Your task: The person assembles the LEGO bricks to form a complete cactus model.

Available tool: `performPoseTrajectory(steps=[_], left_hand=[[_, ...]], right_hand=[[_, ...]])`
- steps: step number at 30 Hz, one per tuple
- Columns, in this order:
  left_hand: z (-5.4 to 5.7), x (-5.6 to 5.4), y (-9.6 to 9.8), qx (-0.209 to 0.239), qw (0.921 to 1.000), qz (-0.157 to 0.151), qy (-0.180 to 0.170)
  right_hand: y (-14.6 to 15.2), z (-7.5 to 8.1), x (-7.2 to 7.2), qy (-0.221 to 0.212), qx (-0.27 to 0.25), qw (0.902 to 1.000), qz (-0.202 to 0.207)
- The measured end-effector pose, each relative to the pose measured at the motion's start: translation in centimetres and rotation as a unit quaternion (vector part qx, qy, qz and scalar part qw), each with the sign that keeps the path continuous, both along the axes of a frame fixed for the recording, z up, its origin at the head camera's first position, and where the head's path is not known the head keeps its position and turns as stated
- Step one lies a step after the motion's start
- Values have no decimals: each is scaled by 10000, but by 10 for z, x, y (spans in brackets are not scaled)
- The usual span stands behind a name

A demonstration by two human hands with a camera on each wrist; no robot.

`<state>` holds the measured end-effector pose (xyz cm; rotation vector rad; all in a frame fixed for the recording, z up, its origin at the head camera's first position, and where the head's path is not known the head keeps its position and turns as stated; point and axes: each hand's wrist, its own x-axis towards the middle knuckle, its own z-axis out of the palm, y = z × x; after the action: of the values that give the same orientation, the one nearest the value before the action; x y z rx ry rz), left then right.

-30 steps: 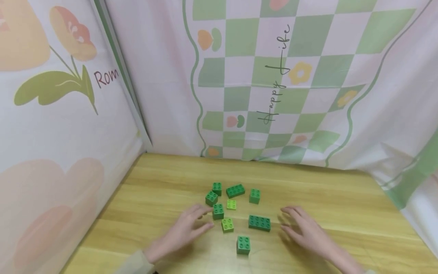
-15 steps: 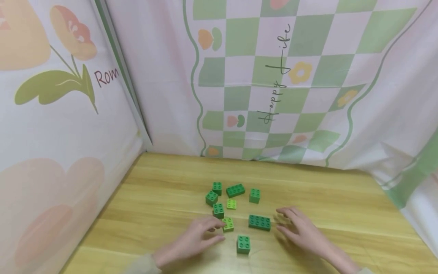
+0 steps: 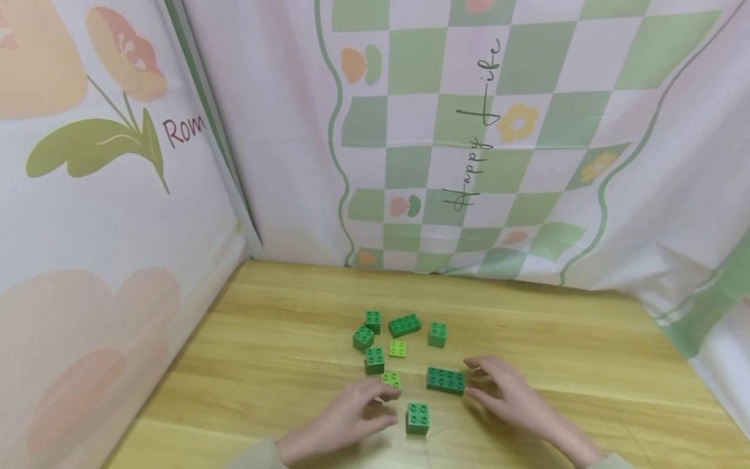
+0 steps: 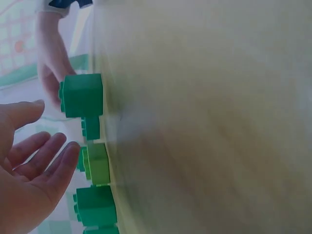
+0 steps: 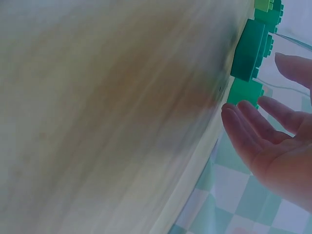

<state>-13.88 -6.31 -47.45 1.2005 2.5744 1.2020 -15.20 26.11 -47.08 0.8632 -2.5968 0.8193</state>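
My left hand (image 3: pixel 351 417) hovers over the near side of a lime 2x2 toy brick (image 3: pixel 390 379), partly covering it, with thumb and fingers apart. Right of its fingertips stands a green 2x2 brick (image 3: pixel 418 418), not held. In the left wrist view the left hand (image 4: pixel 36 170) has nothing between thumb and fingers. My right hand (image 3: pixel 506 396) is at the right end of a long dark green brick (image 3: pixel 445 380), its thumb close to that end. Whether it touches, I cannot tell. The right wrist view shows the right hand (image 5: pixel 278 141) with fingers spread beside the long brick (image 5: pixel 247 51).
Farther back lie a second long green brick (image 3: pixel 404 325), a flat lime brick (image 3: pixel 398 349) and several green 2x2 bricks (image 3: pixel 375 360). The wooden table (image 3: pixel 281 326) meets a checked curtain (image 3: pixel 469 163) behind and a printed cloth wall (image 3: pixel 117 228) at left.
My left hand has moved right and toward me, from beside a green brick to over the lime one. My right hand has moved left, closer to the long brick. The bricks stay put.
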Motion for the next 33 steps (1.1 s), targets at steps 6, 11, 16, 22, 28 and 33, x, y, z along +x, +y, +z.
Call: performPoseTrajectory(steps=[6, 11, 16, 22, 28, 33], left_hand=[[-3, 4, 8, -75, 9999, 61, -62], [-8, 3, 13, -88, 9996, 167, -230], [-10, 3, 17, -107, 9989, 237, -401], [-8, 3, 20, -349, 9980, 284, -446], [-5, 3, 23, -504, 9983, 266, -156], [-5, 2, 25, -611, 9976, 328, -37]], right_hand=[[-2, -2, -5, -217, -170, 9995, 176], [-4, -2, -9, -307, -119, 9991, 273], [-7, 1, -12, -665, -51, 9976, 211], [-12, 3, -15, -861, 89, 9962, 135], [-16, 2, -18, -1073, 89, 9940, 174], [-19, 1, -20, -1059, 170, 9940, 195]])
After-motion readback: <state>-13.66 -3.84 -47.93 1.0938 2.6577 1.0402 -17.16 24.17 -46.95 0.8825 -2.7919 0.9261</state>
